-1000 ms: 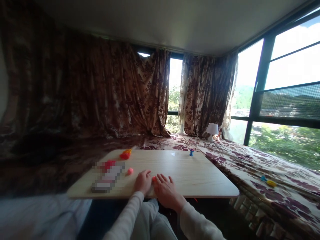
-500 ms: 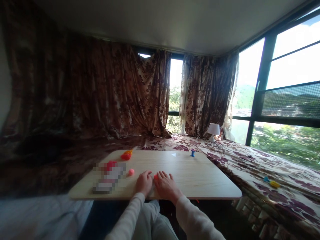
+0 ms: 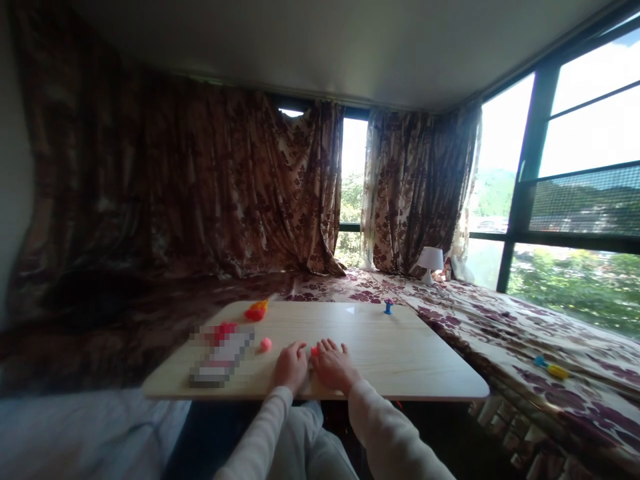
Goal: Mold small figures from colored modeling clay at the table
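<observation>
1. Lays the right hand palm down over the near middle of the table, with fingers stretched and slightly parted, unclenched.
2. Shows a small pink lump at the left edge of the right hand's fingers, partly covered by them and in the space between both hands; cannot tell how far it reaches beneath.
3. Rests the left hand on the table just left of the right hand, a narrow gap between, with fingers loosely bent; cannot tell about any grasp, with the palm hidden from sight.
4. Has a pink ball near the left hand, a little to its left and apart from its fingers.
5. Includes, farther left, a blurred-out flat box beside a red thing, too coarse to make out.
6. Places a red and yellow toy at the far left of the table, and a small blue toy at the far right, both well apart from the hands.
7. Sets a white lamp beyond the table, far right.
</observation>
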Available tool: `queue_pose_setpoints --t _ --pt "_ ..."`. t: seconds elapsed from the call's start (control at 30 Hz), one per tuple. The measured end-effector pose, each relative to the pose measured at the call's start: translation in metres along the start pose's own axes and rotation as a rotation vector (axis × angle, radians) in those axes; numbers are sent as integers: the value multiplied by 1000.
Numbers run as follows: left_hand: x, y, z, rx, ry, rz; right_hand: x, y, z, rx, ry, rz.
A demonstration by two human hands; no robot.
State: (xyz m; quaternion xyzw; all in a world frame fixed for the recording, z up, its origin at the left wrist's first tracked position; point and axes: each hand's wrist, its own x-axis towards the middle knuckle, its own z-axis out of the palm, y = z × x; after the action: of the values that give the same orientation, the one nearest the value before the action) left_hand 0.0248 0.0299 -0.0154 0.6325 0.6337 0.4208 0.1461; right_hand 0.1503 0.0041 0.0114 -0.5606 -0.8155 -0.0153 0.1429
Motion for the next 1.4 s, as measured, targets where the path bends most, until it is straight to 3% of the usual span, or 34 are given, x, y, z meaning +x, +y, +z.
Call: queue_pose_setpoints --t 0.27,0.57,0.83,0.93,1.13,1.4 --pt "-4 4 -2 -17 9 -10 -51 0 4 -5 29 -158" --pt "-1 1 -1 -2 15 6 -3 2 -3 -26 3 -56" --pt "-3 1 0 -18 25 5 -53 5 3 10 -15 -189" --pt "-3 0 1 -14 27 5 -47 3 1 2 -9 -176" --pt "0 -1 2 -14 17 18 -6 4 -3 3 -9 -69" --pt "-3 1 0 -67 48 0 -44 11 -12 45 -35 -244"
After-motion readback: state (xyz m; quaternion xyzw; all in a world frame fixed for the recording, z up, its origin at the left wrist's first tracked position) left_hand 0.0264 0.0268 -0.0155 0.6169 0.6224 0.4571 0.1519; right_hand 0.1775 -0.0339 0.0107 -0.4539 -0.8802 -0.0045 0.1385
